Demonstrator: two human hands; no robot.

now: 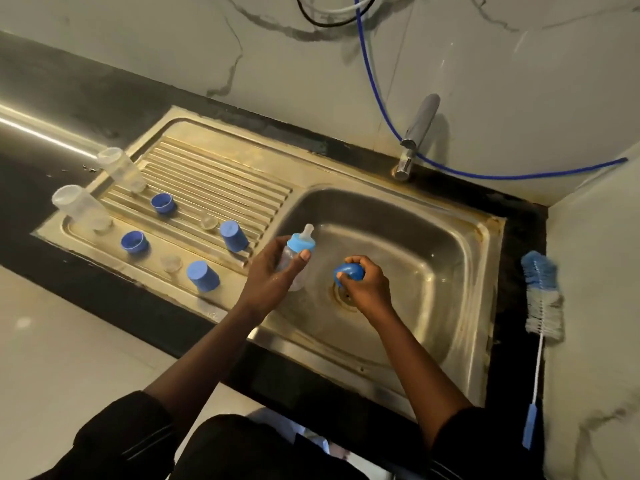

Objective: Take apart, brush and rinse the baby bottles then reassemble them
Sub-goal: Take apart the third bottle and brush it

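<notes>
My left hand (273, 271) is wrapped round the body of a small baby bottle (294, 258), thumb up against its pale blue ring. It holds the bottle tilted over the near-left part of the sink (450, 271), so any drips should fall into the basin. The nipple is still on, so I judge this bottle is only partly taken apart. My right hand (367, 285) is curled tight round a dark blue cap (348, 271) just above the drain, apart from the bottle.

Left of the hands, the loose parts sit spread on the ribbed draining board (214, 181), probably so each can be reached in turn. I count two more blue caps (203, 276), two clear nipples (171, 263) and two blue rings (135, 242). Two clear bottle bodies (81, 207) stand at the board's far-left edge. Which end they stand on, I cannot tell. That makes three bottles and three caps in all.

One bottle brush (542, 296) lies on the counter right of the sink, within reach of my right hand. Beyond the basin stands one tap (417, 136), with no water visible and a blue hose (381, 98) running past it.
</notes>
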